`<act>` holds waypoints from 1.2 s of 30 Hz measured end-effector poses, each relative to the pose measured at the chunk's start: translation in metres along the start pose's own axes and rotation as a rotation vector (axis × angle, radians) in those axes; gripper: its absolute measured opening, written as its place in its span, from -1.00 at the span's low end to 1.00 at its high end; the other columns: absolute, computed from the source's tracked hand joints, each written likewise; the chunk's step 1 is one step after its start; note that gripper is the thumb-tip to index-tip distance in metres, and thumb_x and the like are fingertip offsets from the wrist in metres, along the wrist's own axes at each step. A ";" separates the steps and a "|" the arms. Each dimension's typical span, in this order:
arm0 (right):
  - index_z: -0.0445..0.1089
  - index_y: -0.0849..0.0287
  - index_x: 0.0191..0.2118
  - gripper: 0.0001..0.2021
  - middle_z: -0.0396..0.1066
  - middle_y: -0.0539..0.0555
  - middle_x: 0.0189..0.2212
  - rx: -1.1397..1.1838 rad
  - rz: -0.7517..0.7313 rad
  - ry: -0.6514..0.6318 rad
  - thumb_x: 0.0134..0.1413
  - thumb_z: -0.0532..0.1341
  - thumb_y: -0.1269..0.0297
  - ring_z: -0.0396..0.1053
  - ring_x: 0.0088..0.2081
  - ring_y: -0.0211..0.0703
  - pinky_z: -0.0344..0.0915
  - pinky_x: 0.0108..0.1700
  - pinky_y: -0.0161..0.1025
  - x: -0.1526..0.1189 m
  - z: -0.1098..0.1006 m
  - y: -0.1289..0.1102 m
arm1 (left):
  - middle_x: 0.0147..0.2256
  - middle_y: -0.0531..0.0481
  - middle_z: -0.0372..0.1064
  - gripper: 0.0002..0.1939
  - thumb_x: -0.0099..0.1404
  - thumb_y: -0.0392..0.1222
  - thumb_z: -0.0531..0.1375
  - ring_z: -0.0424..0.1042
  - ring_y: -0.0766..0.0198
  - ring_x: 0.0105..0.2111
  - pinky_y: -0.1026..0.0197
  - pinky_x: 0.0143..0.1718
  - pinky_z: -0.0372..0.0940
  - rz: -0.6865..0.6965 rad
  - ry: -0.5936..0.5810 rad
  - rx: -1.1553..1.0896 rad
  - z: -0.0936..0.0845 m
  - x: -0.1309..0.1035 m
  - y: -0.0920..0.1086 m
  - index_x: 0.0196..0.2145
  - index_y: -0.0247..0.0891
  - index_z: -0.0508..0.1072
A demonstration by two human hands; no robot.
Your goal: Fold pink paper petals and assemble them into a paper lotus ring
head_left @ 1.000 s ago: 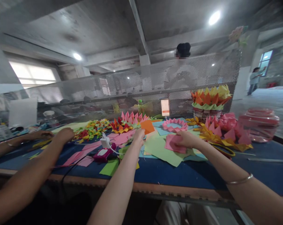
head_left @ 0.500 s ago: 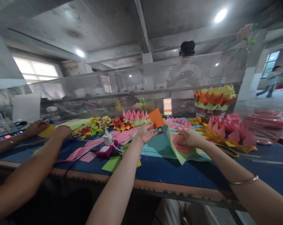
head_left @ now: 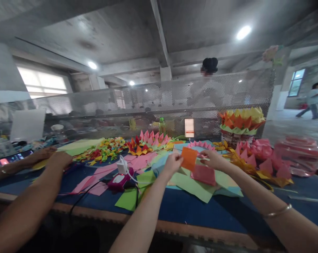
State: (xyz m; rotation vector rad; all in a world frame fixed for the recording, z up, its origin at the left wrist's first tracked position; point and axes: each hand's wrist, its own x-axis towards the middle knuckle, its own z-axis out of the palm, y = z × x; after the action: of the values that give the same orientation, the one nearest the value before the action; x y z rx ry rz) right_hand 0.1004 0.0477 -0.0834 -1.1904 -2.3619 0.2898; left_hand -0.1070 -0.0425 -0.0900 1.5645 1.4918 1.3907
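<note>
My left hand [head_left: 174, 163] pinches the left edge of a small orange paper square [head_left: 189, 159], held up over the table. My right hand [head_left: 213, 160] hovers just right of that square with thumb and fingers apart, nothing seen between them. Directly below the hands, a stack of reddish-pink paper squares [head_left: 204, 175] lies on light green paper sheets [head_left: 194, 186]. Blue paper [head_left: 159, 163] spreads out under and behind these.
Left of me, a co-worker's hands [head_left: 60, 160] work with yellow paper [head_left: 40, 164]. A purple power strip [head_left: 120, 180] with a white charger [head_left: 122, 165] and cables is nearby. Folded pink paper pieces [head_left: 253, 154], a layered paper flower basket [head_left: 240, 124] and a clear jar [head_left: 298, 156] stand right.
My left hand has brought the orange square right and lower. My right hand has let go of the pink paper and green sheet, which now lie flat, and has risen towards the orange square.
</note>
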 end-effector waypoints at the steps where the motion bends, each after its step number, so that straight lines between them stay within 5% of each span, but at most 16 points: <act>1: 0.41 0.22 -0.11 -0.67 0.44 0.15 -0.14 -0.021 -0.005 -0.007 -0.06 0.20 0.28 0.37 -0.12 -0.04 0.26 -0.12 -0.26 0.013 -0.006 -0.003 | -0.58 0.08 0.18 -0.84 0.09 -0.29 0.16 0.25 0.33 -0.46 0.28 -0.36 0.18 0.013 0.005 0.060 0.004 -0.001 -0.004 -0.60 -0.28 0.26; 7: 0.43 0.24 -0.20 -0.81 0.45 0.11 -0.20 -0.144 -0.052 -0.135 0.09 0.15 0.31 0.38 -0.16 -0.11 0.28 -0.11 -0.23 0.111 -0.017 -0.024 | -0.45 -0.01 0.31 -0.92 0.14 -0.31 0.06 0.29 0.25 -0.38 0.24 -0.34 0.11 0.051 -0.028 0.518 0.020 -0.010 -0.013 -0.42 -0.24 0.34; 13: 0.29 0.20 -0.02 -0.72 0.31 0.12 -0.04 -0.246 -0.091 -0.293 0.17 0.12 0.23 0.34 -0.12 -0.13 0.33 -0.12 -0.08 0.189 0.040 -0.034 | -0.21 -0.09 0.35 -0.80 0.16 -0.32 -0.02 0.29 0.18 -0.20 0.19 -0.22 0.15 0.149 -0.117 0.647 0.028 -0.018 -0.008 -0.28 -0.22 0.34; 17: 0.28 0.19 -0.01 -0.71 0.30 0.12 -0.05 -0.283 -0.090 -0.356 0.17 0.13 0.23 0.34 -0.12 -0.12 0.33 -0.12 -0.08 0.228 0.073 -0.028 | -0.18 -0.09 0.34 -0.77 0.16 -0.33 -0.03 0.27 0.15 -0.16 0.14 -0.16 0.15 0.070 -0.159 0.641 0.030 -0.017 -0.010 -0.26 -0.23 0.35; 24: 0.30 0.21 -0.03 -0.71 0.31 0.10 -0.06 -0.227 -0.052 -0.410 0.16 0.13 0.22 0.34 -0.13 -0.10 0.34 -0.13 -0.08 0.260 0.093 -0.006 | -0.19 -0.07 0.33 -0.81 0.19 -0.28 -0.03 0.26 0.17 -0.18 0.13 -0.15 0.12 0.038 -0.173 0.585 0.028 -0.013 -0.010 -0.28 -0.21 0.34; 27: 0.29 0.21 -0.03 -0.71 0.31 0.10 -0.06 -0.199 -0.028 -0.333 0.16 0.13 0.22 0.34 -0.12 -0.10 0.34 -0.13 -0.09 0.260 0.090 -0.002 | -0.20 -0.04 0.33 -0.82 0.19 -0.27 -0.03 0.24 0.19 -0.19 0.14 -0.14 0.10 0.019 -0.158 0.576 0.026 -0.011 -0.012 -0.30 -0.21 0.34; 36: 0.29 0.19 -0.02 -0.71 0.33 0.12 -0.08 -0.140 0.099 0.167 0.18 0.10 0.21 0.34 -0.11 -0.12 0.30 -0.09 -0.07 0.248 0.047 0.000 | -0.22 -0.03 0.33 -0.85 0.18 -0.29 -0.01 0.24 0.20 -0.21 0.17 -0.20 0.07 0.025 -0.125 0.626 0.023 -0.009 -0.016 -0.32 -0.20 0.33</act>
State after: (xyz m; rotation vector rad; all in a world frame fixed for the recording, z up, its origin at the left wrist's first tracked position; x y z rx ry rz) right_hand -0.0494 0.2466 -0.0451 -1.3441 -2.2119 0.0551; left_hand -0.0899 -0.0419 -0.1139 1.9914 1.9455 0.8464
